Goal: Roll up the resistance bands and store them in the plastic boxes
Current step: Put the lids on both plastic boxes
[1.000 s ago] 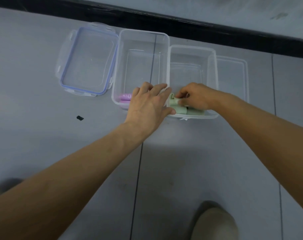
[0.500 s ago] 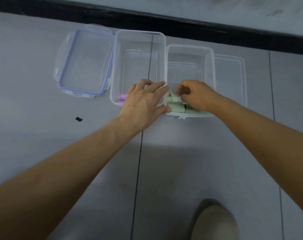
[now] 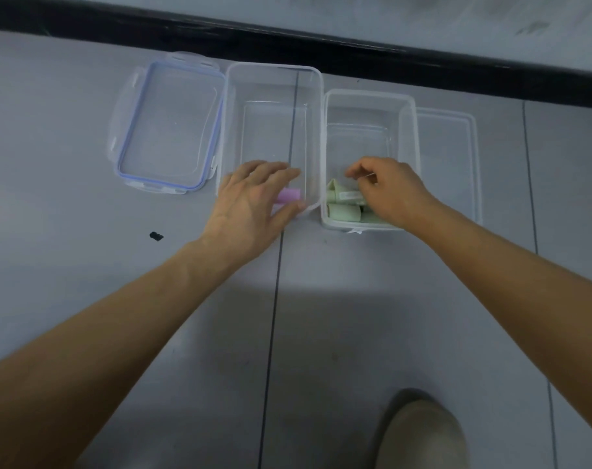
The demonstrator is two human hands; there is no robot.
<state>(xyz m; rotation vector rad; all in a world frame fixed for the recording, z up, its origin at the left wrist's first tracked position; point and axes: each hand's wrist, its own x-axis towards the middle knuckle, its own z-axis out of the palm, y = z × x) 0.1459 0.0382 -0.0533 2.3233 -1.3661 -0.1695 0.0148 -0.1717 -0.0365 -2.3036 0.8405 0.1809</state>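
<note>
The head view looks down on a grey floor (image 3: 85, 265). On it two clear boxes stand side by side, nearly touching, in front of a black strip (image 3: 423, 67) along the wall. The left box (image 3: 274, 67) is the bigger one, and its lid (image 3: 134, 170) with a blue seal lies flat just to its left. The right box (image 3: 369, 93) has a clear lid (image 3: 456, 157) flat on its right side, partly under it or against it; I cannot tell which. The left hand (image 3: 250, 208) lies over the near end of the left box with the fingers (image 3: 274, 170) straight and close together, and the thumb (image 3: 289, 211) is spread away from them at the near right corner of the box. A pink roll (image 3: 289, 195) lies inside this box at its near wall. It shows in the gap between the forefinger and the thumb, and its left end is hidden under the hand. The right hand (image 3: 392, 191) is over the near end of the right box. Its fingers (image 3: 355, 169) are curled and the tips are drawn close together. The green rolls (image 3: 343, 211) lie on the bottom of this box at the near wall, below and nearer than the fingertips. The palm covers their right part, so I cannot tell whether it touches them. A small black speck (image 3: 156, 236) lies on the floor left of the left arm, and the tip of a shoe (image 3: 423, 434) shows at the bottom edge.
</note>
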